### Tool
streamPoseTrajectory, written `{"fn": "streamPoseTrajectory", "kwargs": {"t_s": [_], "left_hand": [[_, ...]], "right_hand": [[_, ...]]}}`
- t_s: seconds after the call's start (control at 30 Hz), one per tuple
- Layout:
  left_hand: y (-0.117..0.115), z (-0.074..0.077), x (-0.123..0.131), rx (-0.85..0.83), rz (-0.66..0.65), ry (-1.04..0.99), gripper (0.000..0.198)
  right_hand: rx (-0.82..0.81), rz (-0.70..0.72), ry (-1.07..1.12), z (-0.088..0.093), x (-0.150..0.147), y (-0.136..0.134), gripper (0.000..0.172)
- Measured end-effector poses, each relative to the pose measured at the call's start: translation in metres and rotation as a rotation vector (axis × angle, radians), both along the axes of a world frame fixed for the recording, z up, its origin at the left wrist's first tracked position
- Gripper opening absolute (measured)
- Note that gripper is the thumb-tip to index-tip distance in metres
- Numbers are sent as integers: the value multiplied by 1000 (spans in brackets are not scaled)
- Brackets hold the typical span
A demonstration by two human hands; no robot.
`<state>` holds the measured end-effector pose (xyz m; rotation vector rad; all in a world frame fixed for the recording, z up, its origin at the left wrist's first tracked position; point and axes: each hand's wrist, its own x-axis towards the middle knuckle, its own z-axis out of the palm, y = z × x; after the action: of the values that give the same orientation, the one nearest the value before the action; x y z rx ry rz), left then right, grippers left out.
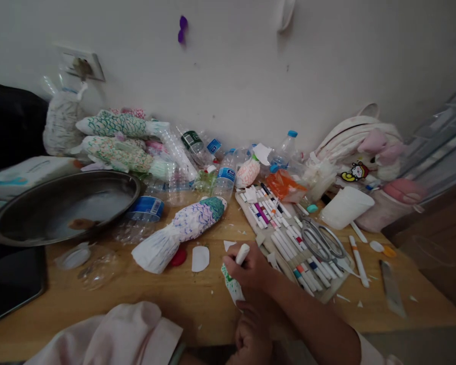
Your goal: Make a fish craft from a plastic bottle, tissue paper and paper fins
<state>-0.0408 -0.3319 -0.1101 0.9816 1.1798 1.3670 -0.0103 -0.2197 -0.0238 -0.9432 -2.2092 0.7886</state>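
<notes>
My right hand is closed around a white marker, its tip hidden behind the fingers. Under it lies a small white paper piece with green marks. The lower end of this piece is pinched by my left hand, at the table's front edge. A paper fish with a green head and purple scales rests to the left of my hands. Beside its tail are a red disc and a blank white cutout.
Many markers fill a case on the right, with scissors on top. A metal basin stands left. Plastic bottles and more paper fish line the wall. A cutter blade lies far right.
</notes>
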Motion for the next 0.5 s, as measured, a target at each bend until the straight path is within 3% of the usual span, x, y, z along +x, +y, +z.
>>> {"fn": "streamPoseTrajectory", "kwargs": {"t_s": [0.13, 0.23, 0.3, 0.4, 0.5], "left_hand": [[1, -7, -11, -134, -112, -605, 22], [5, -11, -29, -309, -332, -1188, 31], [6, -14, -33, -378, -336, -1469, 38], [4, -16, -24, -370, -216, -1546, 40], [0, -15, -8, -242, -89, -1225, 32]], "right_hand": [[30, -32, -82, 0, 1, 2, 34], [-10, -33, -67, 1, 2, 4, 34], [-43, -29, -23, 2, 2, 5, 34], [19, 8, -50, 3, 2, 4, 32], [32, 61, -57, 3, 2, 3, 31]]}}
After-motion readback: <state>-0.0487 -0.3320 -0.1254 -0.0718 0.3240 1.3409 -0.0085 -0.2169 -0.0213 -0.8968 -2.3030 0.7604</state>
